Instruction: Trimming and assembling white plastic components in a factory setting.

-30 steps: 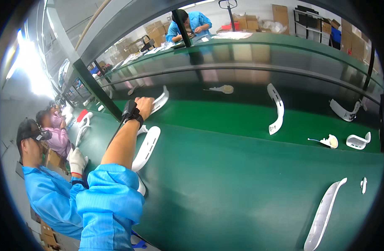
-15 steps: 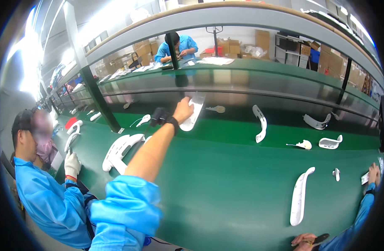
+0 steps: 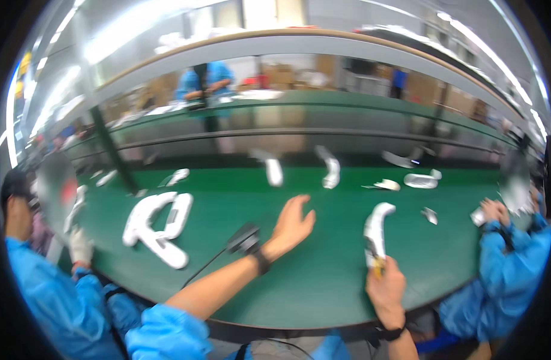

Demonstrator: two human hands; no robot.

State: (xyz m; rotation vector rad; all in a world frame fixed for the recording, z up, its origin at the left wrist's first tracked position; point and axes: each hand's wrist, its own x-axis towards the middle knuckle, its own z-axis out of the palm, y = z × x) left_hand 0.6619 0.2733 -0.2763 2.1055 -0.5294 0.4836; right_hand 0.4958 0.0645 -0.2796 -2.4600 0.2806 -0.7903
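Note:
My left hand (image 3: 292, 225) is over the middle of the green table, fingers spread and nothing in it. Beyond its fingertips lies a white elongated part (image 3: 275, 172), with a curved white part (image 3: 330, 170) to its right. My right hand (image 3: 386, 285) is closed around a small yellow-and-dark tool (image 3: 378, 267), too blurred to name exactly. The tool is at the lower end of a long, hooked white part (image 3: 377, 227); whether my fingers also grip that part I cannot tell.
Several white curved parts (image 3: 161, 255) lie together at the left. At the back right are a white shell (image 3: 422, 180) and a small cream piece (image 3: 387, 185). Co-workers in blue sit at both sides; hands (image 3: 495, 211) work at the right edge. A green post (image 3: 112, 150) stands back left.
My left hand has let go of the white part near the back and drawn back toward me. My right hand is now at the hooked white part. The view has swung right.

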